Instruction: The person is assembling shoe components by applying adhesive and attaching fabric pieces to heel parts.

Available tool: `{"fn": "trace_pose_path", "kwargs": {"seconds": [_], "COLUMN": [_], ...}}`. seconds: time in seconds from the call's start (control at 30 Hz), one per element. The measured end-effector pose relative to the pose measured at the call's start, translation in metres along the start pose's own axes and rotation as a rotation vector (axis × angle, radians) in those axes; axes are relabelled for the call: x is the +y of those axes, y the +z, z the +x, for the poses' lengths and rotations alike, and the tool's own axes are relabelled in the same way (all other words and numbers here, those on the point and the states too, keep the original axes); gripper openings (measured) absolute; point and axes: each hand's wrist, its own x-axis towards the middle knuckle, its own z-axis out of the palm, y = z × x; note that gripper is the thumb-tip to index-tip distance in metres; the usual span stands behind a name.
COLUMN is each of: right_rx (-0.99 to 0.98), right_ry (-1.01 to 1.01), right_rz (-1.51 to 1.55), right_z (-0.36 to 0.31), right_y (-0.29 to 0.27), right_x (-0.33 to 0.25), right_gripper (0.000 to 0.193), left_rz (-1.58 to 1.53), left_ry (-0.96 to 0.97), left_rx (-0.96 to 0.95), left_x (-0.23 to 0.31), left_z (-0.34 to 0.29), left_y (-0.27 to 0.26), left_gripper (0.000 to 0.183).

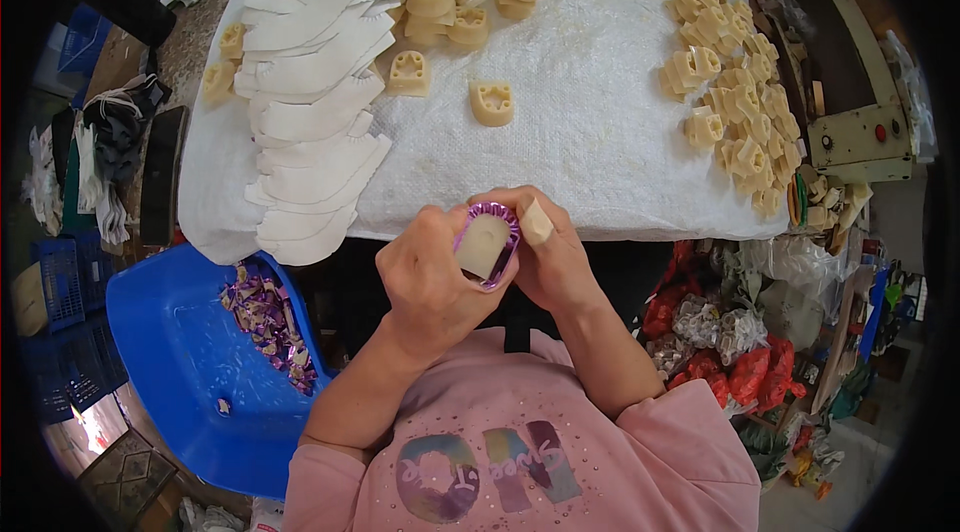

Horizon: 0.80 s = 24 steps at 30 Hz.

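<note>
The left hand (425, 267) and right hand (550, 257) are grasping a purple-rimmed block (486, 243) by the tabletop (570, 162), partly hiding its sides; the shirt (625, 432) is bearing large printed lettering.

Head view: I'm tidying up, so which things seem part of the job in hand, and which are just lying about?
Likely part of the job:
purple-edged piece, held by left hand and right hand
cream blocks on the white cover
overlapping white pieces beside them
purple pieces in the blue tub

Probably just lying about:
dark phone-like slab, left
red bags, right
</note>
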Motion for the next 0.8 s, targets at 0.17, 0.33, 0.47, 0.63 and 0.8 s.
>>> {"fn": "trace_pose_path", "kwargs": {"seconds": [0.17,0.33,0.47,0.63,0.8], "right_rx": [0.006,0.133,0.099,-0.087,-0.091], "right_ry": [-0.034,-0.288,-0.335,-0.316,-0.531], "right_rz": [0.109,-0.833,-0.884,-0.867,-1.220], "right_z": [-0.006,-0.001,0.006,0.029,0.058], "right_y": [0.012,0.024,0.028,0.028,0.041], "right_x": [0.006,0.002,0.003,-0.013,-0.008], "right_gripper": [0.027,0.023,0.023,0.024,0.027], "left_rz": [0.045,0.095,-0.008,-0.024,0.295], "left_ry": [-0.006,0.006,-0.122,-0.265,-0.445], "left_rx": [0.022,0.051,0.049,0.094,0.235], "left_x": [0.004,-0.011,-0.015,-0.034,-0.072], "left_z": [-0.004,-0.012,-0.007,-0.021,-0.057], "left_y": [-0.004,-0.006,-0.018,-0.051,-0.102], "left_gripper": [0.052,0.045,0.039,0.046,0.044]}}
